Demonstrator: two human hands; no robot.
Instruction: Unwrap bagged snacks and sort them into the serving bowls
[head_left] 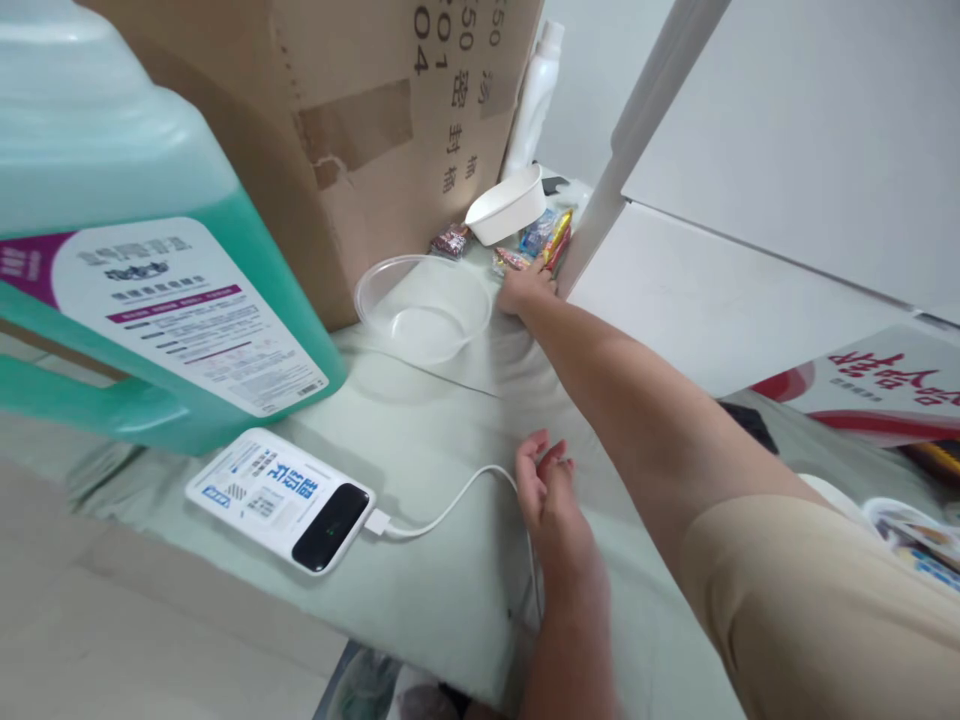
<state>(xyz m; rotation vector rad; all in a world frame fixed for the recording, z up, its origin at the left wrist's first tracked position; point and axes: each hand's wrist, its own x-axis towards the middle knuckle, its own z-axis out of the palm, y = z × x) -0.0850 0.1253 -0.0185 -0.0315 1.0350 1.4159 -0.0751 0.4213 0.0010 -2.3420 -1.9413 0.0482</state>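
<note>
My right hand reaches to the far end of the cloth-covered surface and touches the small shiny snack packets there. Its fingers are partly hidden, so whether they grip a packet does not show. My left hand hovers nearer me, palm up, fingers loosely curled and apart, holding nothing. A white charging cable runs behind it to a white power bank. Left of my right hand stands a clear round plastic bowl. Beyond it a white oval bowl sits tilted, with a dark red packet beside it.
A large jug of green liquid stands at the left, before a tall cardboard box. At the back is a white bottle. White panels border the right side, with a red-and-white printed box below them.
</note>
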